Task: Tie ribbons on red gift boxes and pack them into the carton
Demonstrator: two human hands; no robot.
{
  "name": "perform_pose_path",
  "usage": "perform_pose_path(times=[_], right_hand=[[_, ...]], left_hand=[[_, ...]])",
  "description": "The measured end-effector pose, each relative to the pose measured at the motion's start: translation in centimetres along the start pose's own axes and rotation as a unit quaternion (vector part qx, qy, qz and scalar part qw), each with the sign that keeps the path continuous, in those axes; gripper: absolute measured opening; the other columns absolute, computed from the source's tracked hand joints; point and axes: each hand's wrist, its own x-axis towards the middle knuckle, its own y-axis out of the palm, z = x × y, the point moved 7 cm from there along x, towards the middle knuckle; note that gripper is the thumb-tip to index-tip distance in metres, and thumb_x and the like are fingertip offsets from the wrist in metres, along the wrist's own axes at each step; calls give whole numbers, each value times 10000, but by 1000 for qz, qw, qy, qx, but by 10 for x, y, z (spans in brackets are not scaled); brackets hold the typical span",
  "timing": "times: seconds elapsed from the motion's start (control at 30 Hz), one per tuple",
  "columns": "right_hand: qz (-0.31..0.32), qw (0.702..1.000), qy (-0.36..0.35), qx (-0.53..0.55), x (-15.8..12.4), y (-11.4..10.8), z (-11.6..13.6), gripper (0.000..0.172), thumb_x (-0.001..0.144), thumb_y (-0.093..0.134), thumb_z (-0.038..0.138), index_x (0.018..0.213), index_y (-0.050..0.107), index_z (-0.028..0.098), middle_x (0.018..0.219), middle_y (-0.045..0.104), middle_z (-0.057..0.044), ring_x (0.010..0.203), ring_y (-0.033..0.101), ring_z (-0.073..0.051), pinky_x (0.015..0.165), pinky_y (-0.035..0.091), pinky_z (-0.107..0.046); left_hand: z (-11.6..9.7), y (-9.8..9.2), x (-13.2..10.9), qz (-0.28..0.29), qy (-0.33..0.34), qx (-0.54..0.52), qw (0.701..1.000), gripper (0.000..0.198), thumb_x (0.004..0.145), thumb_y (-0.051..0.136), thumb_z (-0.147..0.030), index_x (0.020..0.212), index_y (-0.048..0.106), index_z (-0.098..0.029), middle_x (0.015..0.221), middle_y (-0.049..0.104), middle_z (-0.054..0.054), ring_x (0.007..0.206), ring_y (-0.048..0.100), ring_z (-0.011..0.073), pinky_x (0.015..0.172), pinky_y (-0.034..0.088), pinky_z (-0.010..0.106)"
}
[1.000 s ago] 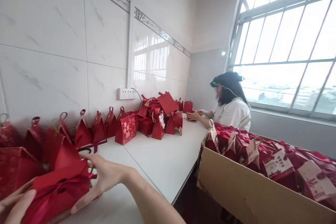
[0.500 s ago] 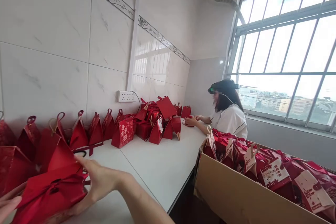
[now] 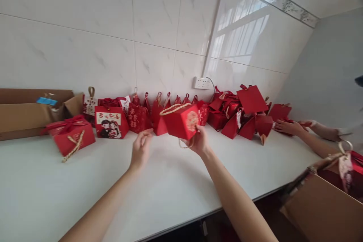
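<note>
My right hand [image 3: 200, 141] grips a red gift box [image 3: 181, 123] from its right side and below, holding it tilted above the white table. The box has twisted gold rope handles and a round gold print on one face. To its left, my left hand [image 3: 141, 149] is apart from the box, its fingers loosely curled with nothing visible in them. Behind the hands stand a red box with white lettering [image 3: 138, 118] and a box with a cartoon couple [image 3: 110, 123]. Farther left sits a ribbon-tied red box with gold rope [image 3: 74, 136].
An open cardboard carton [image 3: 25, 117] lies at the back left; another carton [image 3: 326, 204] stands at the front right. Red boxes are piled [image 3: 227, 115] near a power strip [image 3: 202, 82]. A co-worker's hands [image 3: 292, 127] hold a red box at right.
The view has swung left. The ribbon-tied box that was between my hands is out of them. My right hand now holds a rope-handled red box; my left hand is off to its side.
</note>
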Motion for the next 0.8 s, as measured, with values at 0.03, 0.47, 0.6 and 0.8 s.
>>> perform_pose_path(times=[0.03, 0.47, 0.6, 0.8], right_hand=[[2, 1000, 12, 26, -3, 3, -1, 569, 677, 517, 617, 1079, 548, 215, 1179, 602, -76, 1157, 526, -257, 888, 503, -399], [74, 969, 92, 219, -8, 22, -24, 461, 647, 576, 532, 988, 558, 222, 1000, 671, -43, 1015, 608, -243, 716, 565, -359], [119, 979, 81, 143, -9, 19, -28, 525, 556, 639, 498, 998, 551, 229, 994, 674, -45, 991, 611, -273, 803, 519, -475], [126, 990, 30, 54, -7, 7, -27, 439, 570, 614, 453, 949, 556, 239, 886, 671, -25, 975, 614, -247, 841, 489, -444]], left_hand=[[-2, 4, -3, 29, 0, -6, 1000, 240, 698, 545, -424, 729, 598, -192, 975, 669, 71, 957, 594, 233, 870, 469, 368], [-19, 22, -25, 173, 77, -48, 981, 233, 818, 510, -411, 911, 546, -201, 1113, 568, 79, 999, 548, 220, 867, 449, 371], [-31, 19, -27, 160, 137, -78, 974, 360, 868, 405, -516, 976, 542, -200, 991, 596, 66, 939, 561, 212, 822, 458, 345], [-47, 19, -36, 171, 200, -108, 959, 532, 830, 344, -651, 1006, 547, -191, 904, 610, 66, 831, 572, 209, 761, 471, 337]])
